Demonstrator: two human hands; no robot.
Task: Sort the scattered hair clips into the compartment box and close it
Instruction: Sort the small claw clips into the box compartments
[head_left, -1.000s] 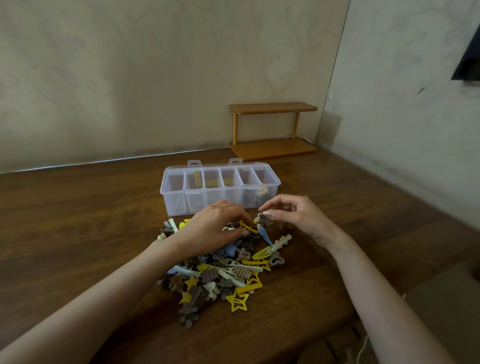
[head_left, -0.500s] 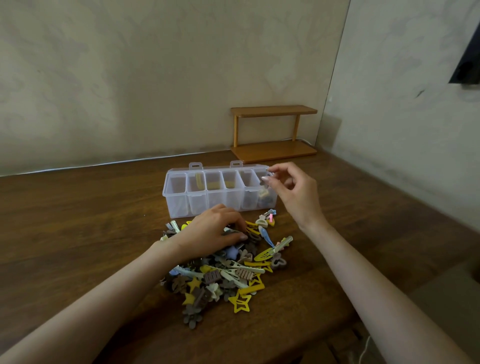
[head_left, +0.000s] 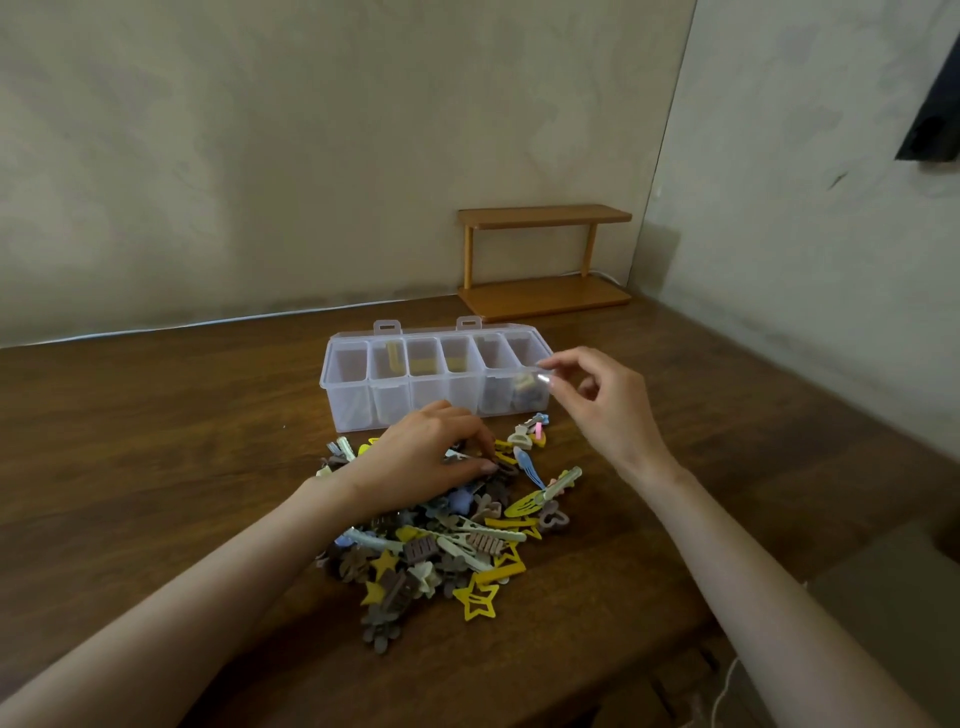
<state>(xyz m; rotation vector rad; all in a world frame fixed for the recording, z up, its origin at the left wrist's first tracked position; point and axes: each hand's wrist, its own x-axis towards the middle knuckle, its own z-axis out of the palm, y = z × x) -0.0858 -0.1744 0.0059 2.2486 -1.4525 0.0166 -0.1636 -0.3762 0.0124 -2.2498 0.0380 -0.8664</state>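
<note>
The right hand (head_left: 602, 410) hung over the right end of the compartment box (head_left: 353, 400), thumb and forefinger tips drawn almost together above the rightmost compartment, the other fingers loosely curled; the tips were blurred, so I could not tell whether they pinched a clip or nothing. Below them, in that end compartment, lay a few small clips (head_left: 522, 388); pale yellow clips (head_left: 393, 357) showed in the second, third and fourth compartments from the left, and the leftmost looked bare. The box stood with its lid thrown back, two latch tabs sticking up along the far edge.

The left hand (head_left: 421, 465) rested on the far part of the pile of hair clips (head_left: 457, 545), fingers curled down and thumb closed against them, pinching at clips on top. The pile lay just in front of the box on the wooden table (head_left: 156, 441), brown, yellow, cream and blue pieces heaped together; a yellow star clip (head_left: 478, 597) lay at its near edge. A small wooden shelf (head_left: 545, 299) stood at the back against the wall, well apart from the box.
</note>
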